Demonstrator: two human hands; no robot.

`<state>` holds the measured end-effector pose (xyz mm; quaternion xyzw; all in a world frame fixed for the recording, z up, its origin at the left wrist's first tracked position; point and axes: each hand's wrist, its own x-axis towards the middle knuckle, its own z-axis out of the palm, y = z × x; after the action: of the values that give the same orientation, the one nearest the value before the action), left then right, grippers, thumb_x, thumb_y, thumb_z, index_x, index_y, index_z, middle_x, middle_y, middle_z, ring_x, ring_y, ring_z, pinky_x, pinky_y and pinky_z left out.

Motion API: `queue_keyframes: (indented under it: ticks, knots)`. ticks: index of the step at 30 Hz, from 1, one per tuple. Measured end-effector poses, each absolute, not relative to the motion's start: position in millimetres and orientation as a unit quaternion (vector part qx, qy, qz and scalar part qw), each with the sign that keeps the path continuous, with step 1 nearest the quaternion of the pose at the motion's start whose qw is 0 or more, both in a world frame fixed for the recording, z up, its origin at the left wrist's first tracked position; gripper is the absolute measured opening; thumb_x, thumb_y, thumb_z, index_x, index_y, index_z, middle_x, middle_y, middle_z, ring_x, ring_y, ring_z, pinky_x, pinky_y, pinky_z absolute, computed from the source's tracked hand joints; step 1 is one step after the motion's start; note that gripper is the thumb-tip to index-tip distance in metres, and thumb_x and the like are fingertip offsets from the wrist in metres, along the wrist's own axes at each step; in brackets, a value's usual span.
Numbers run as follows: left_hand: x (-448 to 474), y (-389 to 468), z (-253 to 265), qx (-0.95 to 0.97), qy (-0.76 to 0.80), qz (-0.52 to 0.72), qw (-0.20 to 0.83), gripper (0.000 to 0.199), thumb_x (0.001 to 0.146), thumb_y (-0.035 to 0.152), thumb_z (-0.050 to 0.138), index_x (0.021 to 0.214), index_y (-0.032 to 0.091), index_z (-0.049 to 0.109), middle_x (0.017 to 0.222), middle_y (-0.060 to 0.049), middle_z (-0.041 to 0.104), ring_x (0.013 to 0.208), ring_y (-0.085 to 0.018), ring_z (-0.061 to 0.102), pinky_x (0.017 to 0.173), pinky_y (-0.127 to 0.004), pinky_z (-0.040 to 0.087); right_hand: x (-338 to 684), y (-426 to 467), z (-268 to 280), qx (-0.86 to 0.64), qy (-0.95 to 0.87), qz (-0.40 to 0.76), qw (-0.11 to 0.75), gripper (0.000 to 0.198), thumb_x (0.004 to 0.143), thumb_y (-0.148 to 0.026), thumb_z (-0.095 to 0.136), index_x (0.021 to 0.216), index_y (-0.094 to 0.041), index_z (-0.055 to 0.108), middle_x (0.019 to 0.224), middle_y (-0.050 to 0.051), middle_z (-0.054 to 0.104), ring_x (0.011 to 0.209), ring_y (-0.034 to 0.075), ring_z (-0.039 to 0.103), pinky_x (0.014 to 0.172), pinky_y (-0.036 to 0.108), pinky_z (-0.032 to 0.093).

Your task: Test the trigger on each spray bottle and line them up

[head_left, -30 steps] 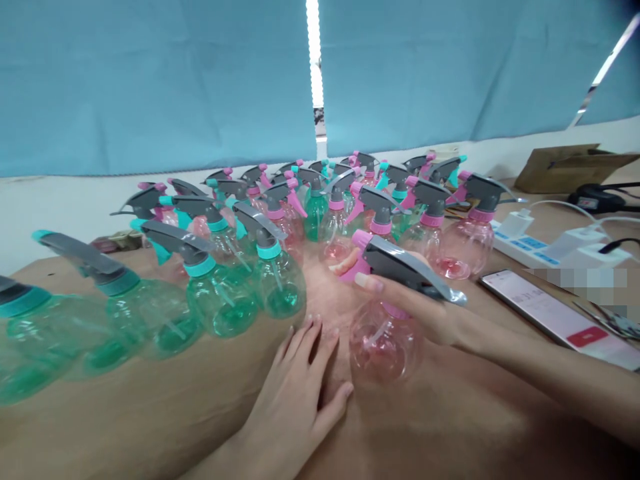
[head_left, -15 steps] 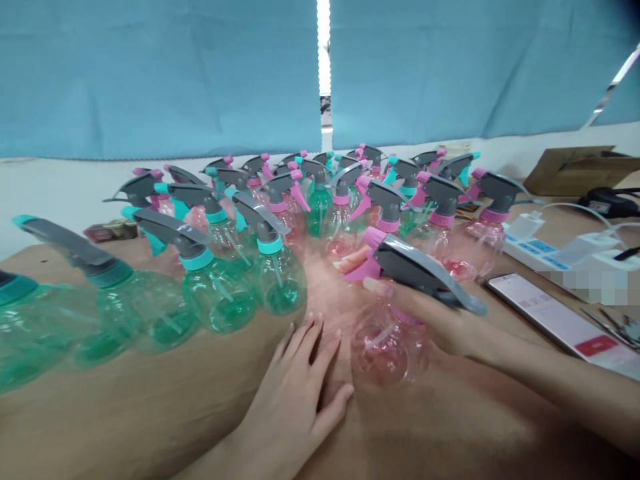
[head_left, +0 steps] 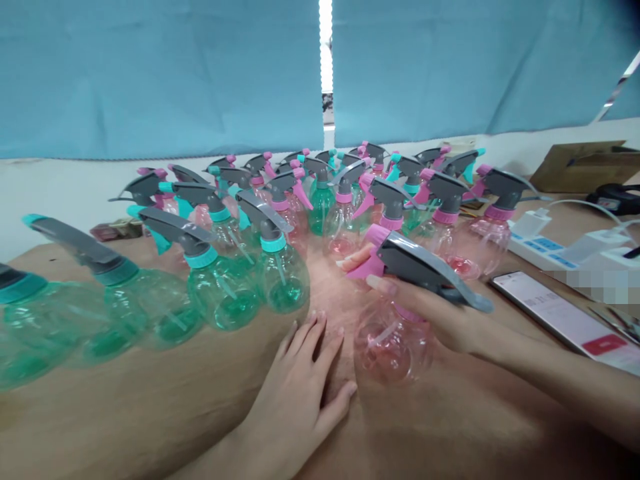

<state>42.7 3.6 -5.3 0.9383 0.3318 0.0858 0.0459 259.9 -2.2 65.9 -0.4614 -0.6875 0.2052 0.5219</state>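
My right hand grips a spray bottle by its neck, just under the grey and pink trigger head. The bottle's body is clear pink and round, with a pale tube inside, and it stands on the table close to me. Fingertips of that hand show behind the pink trigger. My left hand lies flat on the wooden table, fingers spread, to the left of that bottle and apart from it. The nearest other bottle to it is a green spray bottle with a turquoise collar.
More green spray bottles line the left side, and pink ones stand behind. At right lie a phone, a white power strip with plugs and a cardboard box. A blue curtain hangs at the back.
The whole view has shifted slightly, so things appear a little further right. Both hands keep their poses, and the right one still holds the pink bottle.
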Motion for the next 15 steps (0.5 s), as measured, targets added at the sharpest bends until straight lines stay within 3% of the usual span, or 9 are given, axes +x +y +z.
queue_keyframes:
  ticks: [5, 15]
  knots:
    - [43, 4, -5, 0.938, 0.334, 0.079, 0.047, 0.053, 0.093, 0.038, 0.053, 0.139, 0.013, 0.043, 0.148, -0.017, 0.037, 0.135, -0.034, 0.033, 0.103, -0.053, 0.036, 260, -3, 69, -0.453, -0.699, 0.230, 0.504, 0.019, 0.083, -0.033, 0.060, 0.068, -0.024, 0.053, 0.059, -0.002, 0.046, 0.053, 0.013, 0.044, 0.045, 0.024, 0.041]
    - [43, 3, -4, 0.938, 0.334, 0.083, 0.040, 0.053, 0.093, 0.038, 0.052, 0.139, 0.016, 0.043, 0.148, -0.016, 0.037, 0.135, -0.033, 0.033, 0.104, -0.052, 0.035, 257, -5, 77, -0.475, -0.712, 0.223, 0.466, 0.025, 0.088, -0.031, 0.052, 0.067, -0.024, 0.040, 0.064, -0.002, 0.042, 0.059, 0.013, 0.041, 0.053, 0.026, 0.037]
